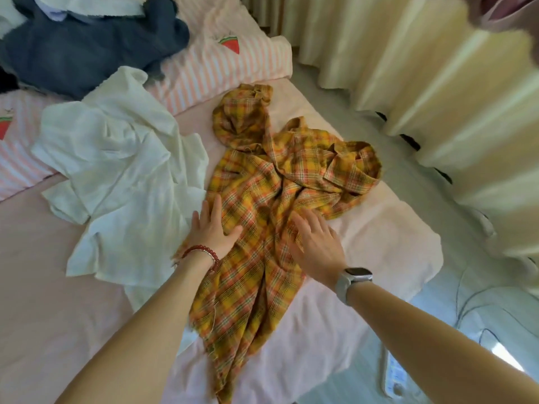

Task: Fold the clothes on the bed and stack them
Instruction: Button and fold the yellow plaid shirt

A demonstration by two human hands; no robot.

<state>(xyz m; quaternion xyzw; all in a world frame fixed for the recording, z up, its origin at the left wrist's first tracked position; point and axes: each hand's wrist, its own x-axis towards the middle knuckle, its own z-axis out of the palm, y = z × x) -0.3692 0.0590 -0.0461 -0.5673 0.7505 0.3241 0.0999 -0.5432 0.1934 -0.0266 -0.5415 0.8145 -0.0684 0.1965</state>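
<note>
A yellow plaid shirt (pixel 262 199) lies crumpled lengthwise on the pink bed (pixel 58 287), its sleeves bunched at the far end. My left hand (pixel 211 231), with a red bead bracelet on the wrist, rests flat on the shirt's left edge with straight fingers. My right hand (pixel 316 243), with a watch on the wrist, presses flat on the shirt's middle, fingers spread. A white garment (pixel 116 176) lies rumpled just left of the plaid shirt, touching it. A dark blue garment (pixel 87 45) is heaped at the far left.
Two pink striped pillows (pixel 210 68) with watermelon prints lie at the head of the bed. Cream curtains (pixel 423 83) hang along the right. The bed's right edge drops to a pale floor with a power strip (pixel 395 374) and cables.
</note>
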